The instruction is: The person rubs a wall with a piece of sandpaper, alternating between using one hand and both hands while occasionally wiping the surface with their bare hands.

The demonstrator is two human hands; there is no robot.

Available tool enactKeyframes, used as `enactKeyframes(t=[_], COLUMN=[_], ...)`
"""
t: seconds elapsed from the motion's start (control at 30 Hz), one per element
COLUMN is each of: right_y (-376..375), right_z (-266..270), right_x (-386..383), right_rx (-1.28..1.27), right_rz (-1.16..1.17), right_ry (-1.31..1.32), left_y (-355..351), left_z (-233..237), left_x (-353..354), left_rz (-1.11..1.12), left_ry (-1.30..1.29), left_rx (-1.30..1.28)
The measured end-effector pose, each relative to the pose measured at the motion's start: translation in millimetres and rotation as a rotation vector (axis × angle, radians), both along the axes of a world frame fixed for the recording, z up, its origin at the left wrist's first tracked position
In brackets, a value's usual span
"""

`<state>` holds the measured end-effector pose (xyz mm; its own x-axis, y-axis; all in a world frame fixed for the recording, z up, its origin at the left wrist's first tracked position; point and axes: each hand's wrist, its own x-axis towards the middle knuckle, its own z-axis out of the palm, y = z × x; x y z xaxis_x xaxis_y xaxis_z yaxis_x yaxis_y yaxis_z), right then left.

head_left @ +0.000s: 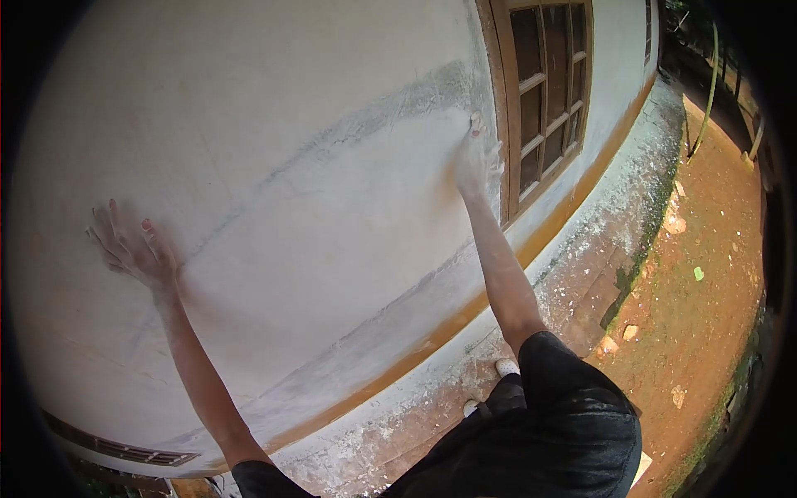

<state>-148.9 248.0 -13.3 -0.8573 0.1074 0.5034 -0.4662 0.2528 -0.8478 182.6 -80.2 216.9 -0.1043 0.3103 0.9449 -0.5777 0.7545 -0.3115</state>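
Observation:
My left hand (137, 246) is open, its fingers spread, at the pale plastered wall (332, 216); its shadow falls close beside it. White dust coats the fingers. My right hand (471, 166) is at the wall just left of the window frame (503, 124), also covered in white powder. Its thumb points up and its fingers are bent toward the frame. Whatever lies under that palm is hidden, and the hand's whiteness blends into the wall. A grey, rough band (390, 108) runs across the plaster between the two hands.
A paned window (548, 100) is at the upper right. An orange-brown stripe (432, 340) follows the wall's foot. Below is a ledge (573, 307) spattered with white, where my shoes (505, 367) stand. Reddish soil (689, 332) with stones borders it. A second window (124, 451) is at lower left.

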Motion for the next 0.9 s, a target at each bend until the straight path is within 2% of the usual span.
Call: enactKeyframes(t=[0.1,0.17,0.2,0.23,0.3,0.4,0.47,0.53,0.57,0.63,0.7,0.73,0.8,0.83,0.9], right_y=[-20.7,-22.8,-17.3,-5.3,-4.8,-28.6,-38.0,-13.9,-4.8,-10.6,-34.0,-28.9,-11.4,-7.9,-13.9], right_z=[-10.3,-12.8,-11.8,-9.5,-3.0,7.0,-2.7,-14.1,-7.1,-12.1,-14.5,-6.9,-19.8,-28.7,-15.8], right_x=[4.2,32.0,25.5,11.9,-2.4,-2.4,27.5,1.2,-14.4,-14.0,-4.4,-16.9,-10.9,-34.6,-30.1], right_rx=[0.008,0.378,0.374,0.148,-0.072,-0.159,0.321,0.408,0.094,-0.219,-0.003,-0.007,0.284,-0.035,-0.070], right_rz=[-0.082,-0.024,-0.026,0.017,0.063,-0.064,-0.094,-0.179,-0.134,-0.077,-0.111,-0.117,-0.163,-0.060,-0.044], right_ry=[0.065,0.480,0.475,0.226,-0.005,0.151,0.397,0.303,0.021,-0.265,0.384,0.402,0.315,0.178,0.217], left_y=[1.1,2.9,2.5,1.8,4.3,6.8,1.9,1.3,1.6,4.8,4.6,4.0,3.4,3.1,3.3], left_z=[0.6,-2.4,-2.4,-3.1,-4.5,-2.9,-4.2,-3.8,-4.0,-8.2,-0.6,-1.1,-3.8,-4.3,-9.5], left_x=[0.3,2.0,2.8,4.0,4.4,0.8,2.5,2.5,1.8,5.2,-0.4,-0.3,3.7,2.3,4.8], left_rz=[-0.095,-0.091,-0.093,-0.073,-0.050,-0.014,0.001,0.000,0.006,0.042,0.059,0.049,0.046,0.038,0.042], left_ry=[0.013,0.026,0.022,0.012,0.021,0.020,-0.012,-0.038,-0.011,-0.032,-0.025,-0.021,-0.074,-0.054,-0.018], left_rx=[-0.078,-0.037,-0.042,-0.043,-0.040,-0.051,-0.068,-0.080,-0.083,-0.069,-0.079,-0.103,-0.121,-0.119,-0.113])
